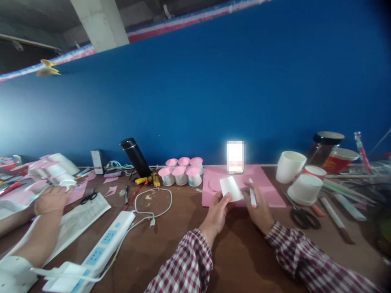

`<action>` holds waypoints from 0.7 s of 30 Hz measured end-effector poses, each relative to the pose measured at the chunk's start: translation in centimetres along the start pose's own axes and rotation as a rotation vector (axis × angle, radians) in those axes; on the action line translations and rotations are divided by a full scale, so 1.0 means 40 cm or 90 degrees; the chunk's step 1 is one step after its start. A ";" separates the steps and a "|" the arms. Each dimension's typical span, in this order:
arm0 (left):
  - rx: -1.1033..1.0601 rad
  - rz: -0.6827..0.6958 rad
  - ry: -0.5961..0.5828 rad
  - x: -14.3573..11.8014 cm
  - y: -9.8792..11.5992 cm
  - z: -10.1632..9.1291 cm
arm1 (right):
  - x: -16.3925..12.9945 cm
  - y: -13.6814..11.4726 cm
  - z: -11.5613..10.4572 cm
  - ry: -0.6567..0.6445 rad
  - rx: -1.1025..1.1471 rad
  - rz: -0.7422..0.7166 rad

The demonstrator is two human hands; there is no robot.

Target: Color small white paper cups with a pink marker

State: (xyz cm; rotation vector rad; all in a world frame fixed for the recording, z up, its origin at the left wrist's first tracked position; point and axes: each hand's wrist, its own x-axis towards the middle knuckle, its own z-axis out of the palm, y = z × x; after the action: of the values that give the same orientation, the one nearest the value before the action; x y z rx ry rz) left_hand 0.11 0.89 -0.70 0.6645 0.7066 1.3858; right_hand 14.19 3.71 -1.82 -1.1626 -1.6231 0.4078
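My left hand (217,215) pinches a small white piece of paper (231,189) between thumb and fingers, tilted above a pink sheet (270,191). To its right, my right hand (261,211) has its fingers closed round a slim white pen-like stick (252,194) with a reddish end; its exact kind is unclear. The two hands are a little apart, near the front edge of the pink sheet. Behind the paper, a bright, blurred-out phone-like screen (235,156) stands upright at the back of the sheet.
Several small cups with pink tops (179,176) stand left of the sheet. To the right are black-handled scissors (305,217), white cups (290,167) and a dark-lidded jar (325,148). A power strip (100,248) lies left. Another person's hand (53,199) works at far left.
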 end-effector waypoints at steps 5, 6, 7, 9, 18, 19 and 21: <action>-0.007 0.001 -0.008 0.002 -0.003 -0.003 | -0.005 0.000 -0.005 0.004 -0.003 0.004; -0.008 0.001 -0.011 0.003 -0.004 -0.004 | -0.006 0.000 -0.005 0.004 -0.006 0.005; -0.009 0.000 -0.015 0.004 -0.004 -0.004 | -0.005 0.000 -0.005 0.003 -0.008 0.005; -0.010 -0.001 -0.017 0.005 -0.005 -0.004 | -0.004 -0.001 -0.005 0.000 -0.010 0.007; -0.007 -0.004 -0.009 0.002 -0.002 -0.003 | -0.002 -0.002 -0.001 -0.007 0.009 0.015; -0.006 -0.007 -0.009 0.002 -0.002 -0.003 | -0.002 -0.002 -0.001 -0.007 0.011 0.015; -0.007 -0.008 -0.009 0.000 -0.001 -0.002 | -0.003 -0.002 -0.001 -0.010 0.012 0.016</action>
State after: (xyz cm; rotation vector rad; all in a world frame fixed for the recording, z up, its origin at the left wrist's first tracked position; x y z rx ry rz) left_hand 0.07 0.90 -0.77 0.6598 0.6902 1.3716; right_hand 14.18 3.55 -1.81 -1.1682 -1.6168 0.4489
